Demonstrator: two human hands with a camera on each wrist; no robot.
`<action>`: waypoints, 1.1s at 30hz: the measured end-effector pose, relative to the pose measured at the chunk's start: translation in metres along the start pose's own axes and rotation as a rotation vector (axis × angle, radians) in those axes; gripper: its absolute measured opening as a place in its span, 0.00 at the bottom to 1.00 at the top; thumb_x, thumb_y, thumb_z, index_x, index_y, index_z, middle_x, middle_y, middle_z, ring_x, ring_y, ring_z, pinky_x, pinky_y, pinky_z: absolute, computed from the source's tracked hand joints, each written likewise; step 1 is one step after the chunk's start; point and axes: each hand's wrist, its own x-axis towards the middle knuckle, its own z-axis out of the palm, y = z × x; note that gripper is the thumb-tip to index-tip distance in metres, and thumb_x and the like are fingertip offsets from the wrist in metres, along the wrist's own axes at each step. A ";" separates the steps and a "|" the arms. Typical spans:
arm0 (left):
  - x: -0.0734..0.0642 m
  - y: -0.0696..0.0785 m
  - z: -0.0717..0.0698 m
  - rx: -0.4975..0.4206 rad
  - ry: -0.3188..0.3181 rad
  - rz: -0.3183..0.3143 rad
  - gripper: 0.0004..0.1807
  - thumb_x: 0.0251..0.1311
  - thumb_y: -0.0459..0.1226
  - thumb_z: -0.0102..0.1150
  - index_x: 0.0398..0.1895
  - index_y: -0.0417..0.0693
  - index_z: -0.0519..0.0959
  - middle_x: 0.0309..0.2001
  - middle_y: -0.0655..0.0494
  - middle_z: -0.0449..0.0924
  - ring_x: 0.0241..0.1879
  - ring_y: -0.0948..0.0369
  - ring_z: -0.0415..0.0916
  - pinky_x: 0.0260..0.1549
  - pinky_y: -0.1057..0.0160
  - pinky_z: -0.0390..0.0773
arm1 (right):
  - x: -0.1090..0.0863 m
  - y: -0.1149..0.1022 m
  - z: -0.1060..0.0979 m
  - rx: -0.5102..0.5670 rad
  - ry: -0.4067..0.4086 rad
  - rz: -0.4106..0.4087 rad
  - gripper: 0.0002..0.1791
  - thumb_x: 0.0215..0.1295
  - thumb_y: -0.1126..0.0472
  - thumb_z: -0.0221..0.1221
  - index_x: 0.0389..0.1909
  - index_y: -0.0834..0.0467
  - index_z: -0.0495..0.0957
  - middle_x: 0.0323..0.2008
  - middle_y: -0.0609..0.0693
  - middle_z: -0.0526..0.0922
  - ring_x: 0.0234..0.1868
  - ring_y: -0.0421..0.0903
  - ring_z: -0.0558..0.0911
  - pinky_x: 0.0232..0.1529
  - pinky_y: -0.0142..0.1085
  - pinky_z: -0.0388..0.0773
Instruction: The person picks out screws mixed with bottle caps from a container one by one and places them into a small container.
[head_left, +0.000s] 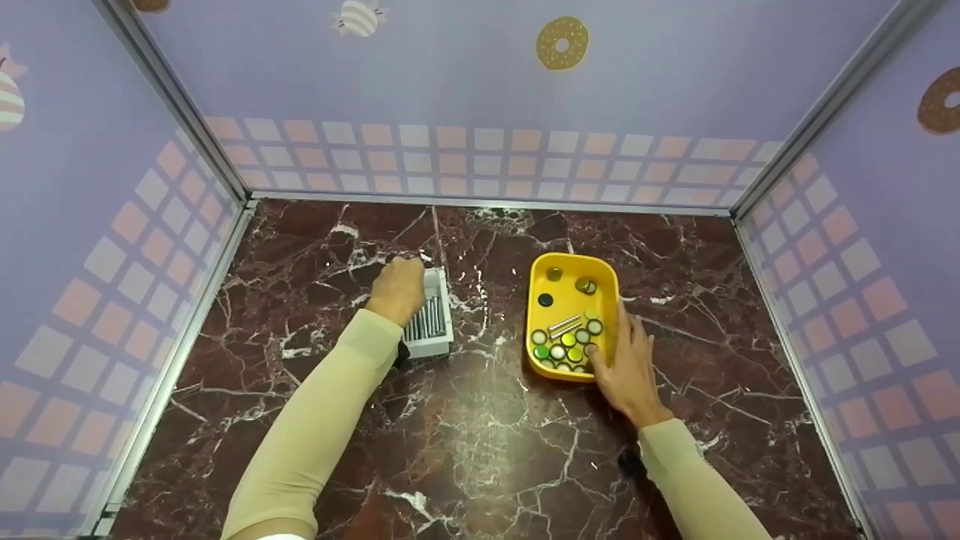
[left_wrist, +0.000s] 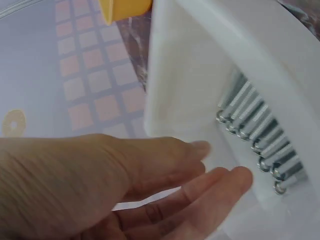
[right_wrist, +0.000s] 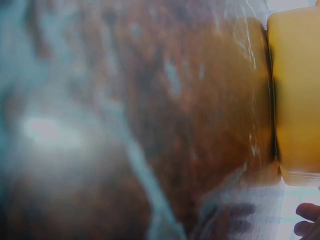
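My left hand [head_left: 399, 289] reaches over a white tray [left_wrist: 190, 90] that holds a row of metal bolts [left_wrist: 265, 135]. Seen from the left wrist, its fingers are lightly bent beside the bolts, with nothing between them. To the right stands a yellow tub [head_left: 535, 289]. My right hand [head_left: 628, 367] grips its right wall, thumb over the rim and fingers along the outside. Bottle caps [head_left: 575, 354] crowd the tub's near end, and a few lie farther back. Two metal bolts [head_left: 566, 326] rest among them. The right wrist view catches only fingertips beside the tub.
Dark red marbled tabletop [head_left: 480, 435] lies under both containers, with a gap of it between them. Purple panels with printed squares [head_left: 480, 161] enclose the back and both sides. A metal strip [head_left: 487, 204] runs along the panels' foot.
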 end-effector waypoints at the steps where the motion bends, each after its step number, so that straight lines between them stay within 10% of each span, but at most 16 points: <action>1: -0.002 0.003 -0.002 -0.002 0.017 0.010 0.14 0.72 0.25 0.65 0.57 0.28 0.89 0.60 0.25 0.90 0.57 0.31 0.92 0.54 0.32 0.93 | 0.000 0.000 0.000 -0.003 -0.001 0.001 0.56 0.81 0.51 0.64 0.99 0.53 0.41 0.90 0.72 0.57 0.93 0.72 0.56 0.94 0.75 0.36; 15: -0.004 0.072 0.008 -0.008 0.167 0.197 0.06 0.74 0.35 0.74 0.44 0.41 0.91 0.49 0.34 0.96 0.45 0.34 0.95 0.42 0.36 0.94 | -0.001 0.004 -0.001 -0.015 0.012 -0.006 0.56 0.81 0.50 0.63 0.98 0.55 0.42 0.90 0.73 0.56 0.94 0.73 0.53 0.93 0.76 0.36; 33: -0.004 0.159 0.055 0.000 0.016 0.456 0.12 0.80 0.38 0.70 0.60 0.49 0.94 0.55 0.48 0.97 0.50 0.46 0.96 0.48 0.48 0.96 | 0.001 0.001 0.002 -0.105 0.092 -0.087 0.53 0.78 0.49 0.65 0.95 0.63 0.52 0.90 0.73 0.61 0.93 0.77 0.57 0.91 0.79 0.43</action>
